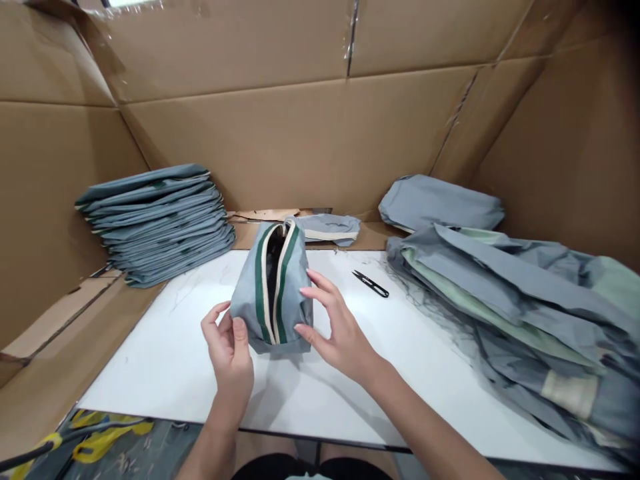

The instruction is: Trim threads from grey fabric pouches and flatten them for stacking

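A grey-blue zipper pouch (295,293) with green stripes and a cream zipper stands on the white table in front of me. Its zipper gapes apart along the top, showing a dark inside. My left hand (230,340) grips the lower left side, thumb in front and fingers curled behind. Against the right side, my right hand (330,320) holds the fabric with its thumb low and its fingers higher up. Black thread snips (371,283) lie on the table to the right of the pouch.
A tall stack of folded grey-blue pouches (165,223) stands at the left. Loose grey and green fabric pieces (500,293) are heaped on the right, with stray threads beside them. Another flat piece (330,228) lies behind the pouch. Cardboard walls (280,140) enclose the white table (165,360).
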`<state>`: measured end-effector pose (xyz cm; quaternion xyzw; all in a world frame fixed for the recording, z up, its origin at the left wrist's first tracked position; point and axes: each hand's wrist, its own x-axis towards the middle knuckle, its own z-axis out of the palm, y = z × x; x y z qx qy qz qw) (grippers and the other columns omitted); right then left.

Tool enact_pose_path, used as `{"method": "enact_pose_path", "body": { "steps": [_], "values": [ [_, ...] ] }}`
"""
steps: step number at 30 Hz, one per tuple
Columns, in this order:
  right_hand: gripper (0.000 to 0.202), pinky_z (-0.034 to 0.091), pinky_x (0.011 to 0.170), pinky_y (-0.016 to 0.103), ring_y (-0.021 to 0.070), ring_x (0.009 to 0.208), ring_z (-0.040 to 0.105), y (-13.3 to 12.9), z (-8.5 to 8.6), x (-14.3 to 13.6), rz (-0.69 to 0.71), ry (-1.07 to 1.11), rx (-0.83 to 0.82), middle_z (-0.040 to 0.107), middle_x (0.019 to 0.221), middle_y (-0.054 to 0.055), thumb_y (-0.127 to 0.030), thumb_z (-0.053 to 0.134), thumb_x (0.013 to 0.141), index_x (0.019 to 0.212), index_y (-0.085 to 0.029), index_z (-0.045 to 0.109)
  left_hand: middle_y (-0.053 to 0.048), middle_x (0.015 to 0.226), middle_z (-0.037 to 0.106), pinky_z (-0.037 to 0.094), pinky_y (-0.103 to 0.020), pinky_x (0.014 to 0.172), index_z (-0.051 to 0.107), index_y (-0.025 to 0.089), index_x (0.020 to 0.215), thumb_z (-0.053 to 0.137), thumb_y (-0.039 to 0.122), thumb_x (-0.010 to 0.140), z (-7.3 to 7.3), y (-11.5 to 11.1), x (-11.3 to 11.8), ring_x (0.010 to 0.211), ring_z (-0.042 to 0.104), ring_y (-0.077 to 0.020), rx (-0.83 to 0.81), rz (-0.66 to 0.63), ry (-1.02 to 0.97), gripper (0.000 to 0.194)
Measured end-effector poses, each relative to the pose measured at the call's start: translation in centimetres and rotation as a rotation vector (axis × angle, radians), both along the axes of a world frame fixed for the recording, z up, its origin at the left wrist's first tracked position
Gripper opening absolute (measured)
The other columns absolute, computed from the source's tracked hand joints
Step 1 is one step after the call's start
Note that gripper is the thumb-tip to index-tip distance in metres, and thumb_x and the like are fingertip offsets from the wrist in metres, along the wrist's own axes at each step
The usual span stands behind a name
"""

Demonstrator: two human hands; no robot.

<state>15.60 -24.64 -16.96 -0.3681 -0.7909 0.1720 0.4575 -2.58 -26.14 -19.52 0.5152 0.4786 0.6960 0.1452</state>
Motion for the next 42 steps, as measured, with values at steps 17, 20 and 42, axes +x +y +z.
{"method": "enact_pose_path", "body": {
  "steps": [17,20,42],
  "values": [
    [0.027,0.04,0.101,0.03,0.0113,0.116,0.047,2.2,2.8,7.1,-0.45,0.031,0.293,0.051,0.118,0.007,-0.019,0.043,0.082,0.107,-0.02,0.052,-0.01,0.12,0.056,0.047,-0.035,0.096,0.057,0.018,0.101,0.046,0.01,0.084,1.1,-0.5,-3.1,0.112,0.054,-0.0197,0.196,-0.058,0.442,0.022],
    [0.037,0.038,0.105,0.03,0.0122,0.123,0.041,1.6,2.5,6.9,-0.302,-0.225,0.334,0.042,0.128,0.006,-0.02,0.046,0.081,0.117,-0.025,0.049,-0.011,0.128,0.047,0.041,-0.045,0.098,0.054,0.019,0.109,0.058,0.022,0.079,1.6,3.6,-8.0,0.121,0.045,-0.0251,0.092,0.09,0.604,0.031],
    [0.019,0.04,0.082,0.024,0.0098,0.09,0.047,14.7,-0.3,5.7,-0.139,-0.58,0.707,0.058,0.089,0.003,-0.031,0.048,0.082,0.083,-0.017,0.06,-0.001,0.097,0.067,0.037,-0.035,0.085,0.062,0.021,0.096,0.055,0.023,0.082,4.4,8.2,-5.3,0.093,0.057,-0.0173,0.389,0.243,1.404,0.016]
  ]
}}
